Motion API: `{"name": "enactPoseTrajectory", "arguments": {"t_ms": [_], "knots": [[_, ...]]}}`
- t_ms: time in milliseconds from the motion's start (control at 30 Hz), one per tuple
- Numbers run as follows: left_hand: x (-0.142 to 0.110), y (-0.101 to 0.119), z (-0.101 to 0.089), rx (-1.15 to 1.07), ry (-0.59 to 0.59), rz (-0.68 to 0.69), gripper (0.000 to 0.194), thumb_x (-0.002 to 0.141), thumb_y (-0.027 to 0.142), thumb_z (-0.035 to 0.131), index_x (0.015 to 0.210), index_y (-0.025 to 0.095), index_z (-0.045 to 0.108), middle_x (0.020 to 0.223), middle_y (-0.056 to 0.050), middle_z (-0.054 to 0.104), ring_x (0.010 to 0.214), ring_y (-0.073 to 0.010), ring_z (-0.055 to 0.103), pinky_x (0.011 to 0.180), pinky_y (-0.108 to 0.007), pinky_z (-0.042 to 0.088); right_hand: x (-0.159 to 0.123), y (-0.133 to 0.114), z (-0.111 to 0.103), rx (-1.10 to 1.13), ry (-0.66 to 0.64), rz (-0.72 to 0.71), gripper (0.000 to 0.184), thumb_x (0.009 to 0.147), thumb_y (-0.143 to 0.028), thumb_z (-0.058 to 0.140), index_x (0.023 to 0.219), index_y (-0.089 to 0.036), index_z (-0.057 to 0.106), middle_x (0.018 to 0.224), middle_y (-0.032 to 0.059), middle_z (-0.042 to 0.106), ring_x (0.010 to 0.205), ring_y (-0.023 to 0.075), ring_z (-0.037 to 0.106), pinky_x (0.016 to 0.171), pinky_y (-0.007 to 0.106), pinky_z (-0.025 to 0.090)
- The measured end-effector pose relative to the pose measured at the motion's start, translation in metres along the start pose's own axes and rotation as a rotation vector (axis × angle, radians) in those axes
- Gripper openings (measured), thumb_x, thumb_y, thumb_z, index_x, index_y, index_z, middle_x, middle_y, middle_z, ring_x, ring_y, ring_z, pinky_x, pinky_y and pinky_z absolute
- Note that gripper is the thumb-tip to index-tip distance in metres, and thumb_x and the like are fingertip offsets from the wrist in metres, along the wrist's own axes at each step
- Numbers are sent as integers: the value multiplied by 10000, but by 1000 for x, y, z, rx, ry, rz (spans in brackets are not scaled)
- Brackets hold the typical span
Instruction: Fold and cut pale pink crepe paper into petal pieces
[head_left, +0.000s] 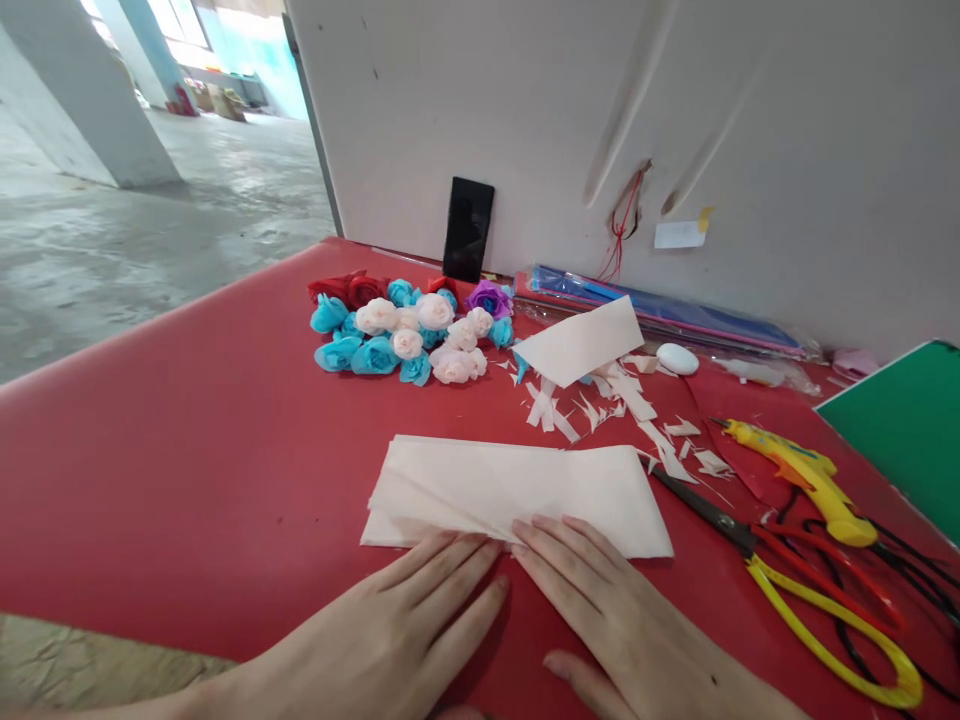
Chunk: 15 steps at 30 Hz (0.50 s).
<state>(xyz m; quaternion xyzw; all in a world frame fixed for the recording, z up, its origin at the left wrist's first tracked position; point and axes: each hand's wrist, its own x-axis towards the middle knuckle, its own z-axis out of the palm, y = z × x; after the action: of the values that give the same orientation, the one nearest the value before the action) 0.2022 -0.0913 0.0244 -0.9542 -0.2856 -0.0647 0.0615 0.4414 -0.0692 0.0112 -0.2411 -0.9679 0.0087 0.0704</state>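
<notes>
A folded strip of cream paper [525, 485] lies crosswise on the red tabletop in front of me, its layers slightly offset at the left end. My left hand [397, 625] rests flat with outstretched fingers on the paper's near edge, left of its middle. On the same edge, just to the right, the fingers of my right hand [600, 600] press down flat, thumb apart. Neither hand grips anything. Scissors [739, 530] with one red and one yellow handle lie to the right, their tip near the paper's right end.
Blue, pale pink, red and purple paper flowers [405, 335] cluster at the back. A black phone [469, 228] leans on the wall. Cut paper scraps [637, 400] and a cream paper piece [581, 343] lie behind right. A yellow glue gun [806, 480] with cord sits at right.
</notes>
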Motion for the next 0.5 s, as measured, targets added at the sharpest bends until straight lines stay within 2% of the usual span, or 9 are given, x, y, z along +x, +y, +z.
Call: {"name": "enactPoseTrajectory", "arguments": {"t_ms": [100, 267, 400, 500], "knots": [[-7, 2, 4, -25, 88, -50, 414, 954, 395, 406, 1193, 129, 615, 1218, -86, 637, 1055, -212, 642, 882, -256, 517, -2, 0, 4, -48, 14, -15, 558, 906, -287, 463, 1401, -57, 350, 1450, 92, 401, 1383, 187, 256, 1122, 321, 260], [-12, 6, 14, 50, 202, -82, 369, 977, 326, 347, 1124, 155, 639, 1163, -63, 679, 985, -215, 657, 844, -298, 521, -2, 0, 5, -92, 44, -25, 709, 910, -302, 456, 1470, -41, 108, 1434, 108, 424, 1350, 203, 330, 1098, 320, 308], [-7, 8, 8, 34, 84, -76, 340, 960, 278, 368, 1139, 164, 634, 1237, -90, 628, 896, -228, 670, 766, -326, 550, 1, 0, 4, -106, 42, -33, 757, 919, -316, 438, 1473, -51, -6, 1406, 107, 463, 1303, 225, 404, 1070, 346, 351], [-6, 7, 4, 36, 73, -86, 381, 964, 231, 313, 1143, 115, 628, 1207, -123, 645, 925, -241, 672, 768, -321, 562, 2, 1, 4, -131, 38, -43, 778, 919, -316, 429, 1468, -47, -51, 1399, 114, 469, 1289, 234, 422, 1055, 351, 366]]}}
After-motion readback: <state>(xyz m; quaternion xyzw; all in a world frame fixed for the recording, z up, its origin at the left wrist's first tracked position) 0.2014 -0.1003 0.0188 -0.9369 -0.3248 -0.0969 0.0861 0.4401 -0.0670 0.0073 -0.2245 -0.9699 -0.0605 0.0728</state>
